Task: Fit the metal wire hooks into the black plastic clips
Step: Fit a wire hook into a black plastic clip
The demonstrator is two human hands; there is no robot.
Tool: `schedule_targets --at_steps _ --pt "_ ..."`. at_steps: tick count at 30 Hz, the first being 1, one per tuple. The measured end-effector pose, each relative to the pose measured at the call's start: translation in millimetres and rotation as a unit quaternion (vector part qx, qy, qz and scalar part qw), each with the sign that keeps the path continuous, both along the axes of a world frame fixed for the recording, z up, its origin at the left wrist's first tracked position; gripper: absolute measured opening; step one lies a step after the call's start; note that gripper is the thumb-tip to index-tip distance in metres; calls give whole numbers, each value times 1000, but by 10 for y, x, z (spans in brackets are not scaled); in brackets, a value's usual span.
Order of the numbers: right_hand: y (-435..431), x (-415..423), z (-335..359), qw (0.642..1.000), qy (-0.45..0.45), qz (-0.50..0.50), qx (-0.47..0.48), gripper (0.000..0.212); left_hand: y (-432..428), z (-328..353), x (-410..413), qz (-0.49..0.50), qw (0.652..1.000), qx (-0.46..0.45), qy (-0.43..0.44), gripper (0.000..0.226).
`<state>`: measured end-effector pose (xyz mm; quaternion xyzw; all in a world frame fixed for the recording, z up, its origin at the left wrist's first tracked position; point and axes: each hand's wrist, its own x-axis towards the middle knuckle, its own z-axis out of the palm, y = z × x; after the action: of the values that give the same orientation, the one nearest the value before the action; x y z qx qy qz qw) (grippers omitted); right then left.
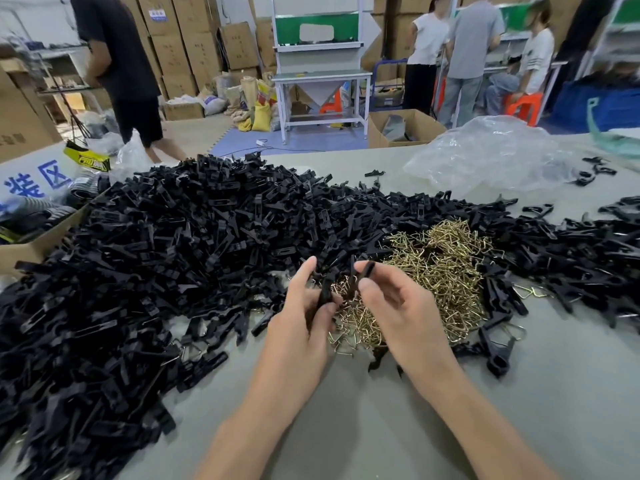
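A: What's the layout looking like?
B: Desk is carrying everything. Clip pile is sprawling over the left and back, running on behind the hooks to the right. Bag is sitting far right, well apart from the hands. Hook pile is lying centre-right, ringed by clips.
A: Hands?
B: Both are hovering over the near-left edge of the hook pile. Left hand is gripping a clip, fingers curled round it. Right hand is pinching a second clip between thumb and forefinger, other fingers loosely bent. I cannot tell whether a hook is sitting in either grip.
A: Step?
B: I'm reading it as lining up the plastic before hooking. The next move is likely calling for a hook from just below the hands and for seating the wire in the plastic, left holding firm, right doing the fine pinch.
A: Room?
B: Bare desk is lying open between and beside the forearms. The clip pile is crowding the left side and reaching the box at the desk's left edge, so a wide sweep there is risking spills.
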<state>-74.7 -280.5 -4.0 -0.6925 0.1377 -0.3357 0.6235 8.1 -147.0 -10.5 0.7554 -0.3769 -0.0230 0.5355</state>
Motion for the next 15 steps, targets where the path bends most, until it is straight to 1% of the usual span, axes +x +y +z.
schedule_targets --at_steps 3,4,6,11,15 --pt "-77 -11 34 997 -13 5 78 10 -31 27 -17 7 998 -39 58 42" --pt "-86 -9 41 993 -21 21 112 11 -37 49 -27 5 996 -52 73 39" --pt "-87 6 54 983 -31 56 174 22 -37 82 -34 1 993 -73 98 39" --pt "-119 30 9 974 -37 97 203 31 -43 95 -15 -5 983 -98 152 36" --pt "-143 38 -41 975 -31 118 186 47 -46 92 -8 -4 983 -105 148 32"
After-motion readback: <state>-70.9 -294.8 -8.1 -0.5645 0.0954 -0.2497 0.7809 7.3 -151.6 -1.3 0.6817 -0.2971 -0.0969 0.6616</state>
